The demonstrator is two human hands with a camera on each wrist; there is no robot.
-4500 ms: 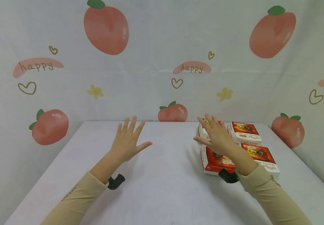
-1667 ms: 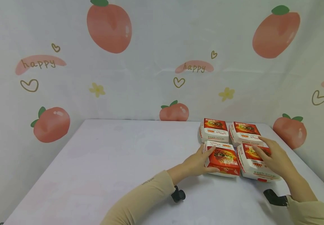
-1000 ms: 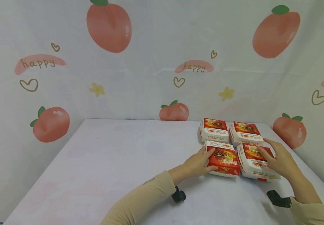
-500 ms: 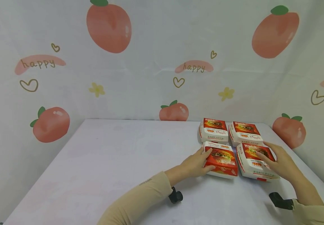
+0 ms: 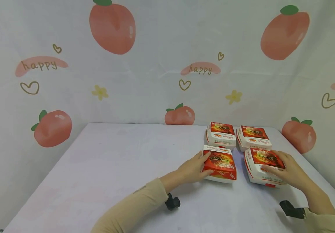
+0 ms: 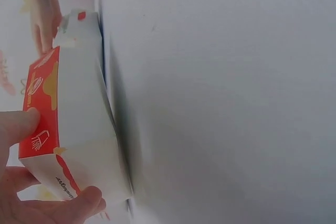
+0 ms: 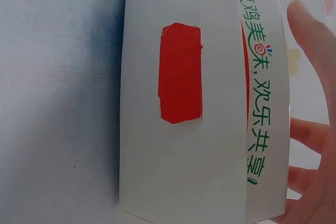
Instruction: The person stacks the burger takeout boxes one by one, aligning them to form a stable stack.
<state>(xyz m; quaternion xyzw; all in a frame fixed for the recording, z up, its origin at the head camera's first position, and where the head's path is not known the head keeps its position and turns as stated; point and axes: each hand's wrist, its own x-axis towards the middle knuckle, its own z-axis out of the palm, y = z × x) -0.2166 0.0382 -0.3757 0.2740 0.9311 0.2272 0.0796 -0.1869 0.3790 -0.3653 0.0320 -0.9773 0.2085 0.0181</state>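
My left hand (image 5: 192, 170) grips the left side of the nearer left burger box (image 5: 220, 163), which has a red-and-white lid. In the left wrist view, the thumb (image 6: 31, 119) presses its red face while the fingers (image 6: 86, 203) bear on the white side. My right hand (image 5: 292, 170) is at the right side of the nearer right burger box (image 5: 262, 176). Its thumb (image 7: 299, 17) is stretched out over the lid, and the other fingers lie at the right edge, partly hidden. A red patch marks this box's white front (image 7: 181, 74).
Behind these stand two similar boxes, a left one (image 5: 221, 136) and a right one (image 5: 254, 137), close together. All are on the right part of the white table (image 5: 121, 168). A fruit-printed cloth (image 5: 156, 90) hangs at the back and sides.
From well above the table, both hands have come down to the nearer boxes. Within the last half second the left hand has moved its box leftward, widening the gap; the right box has barely moved.
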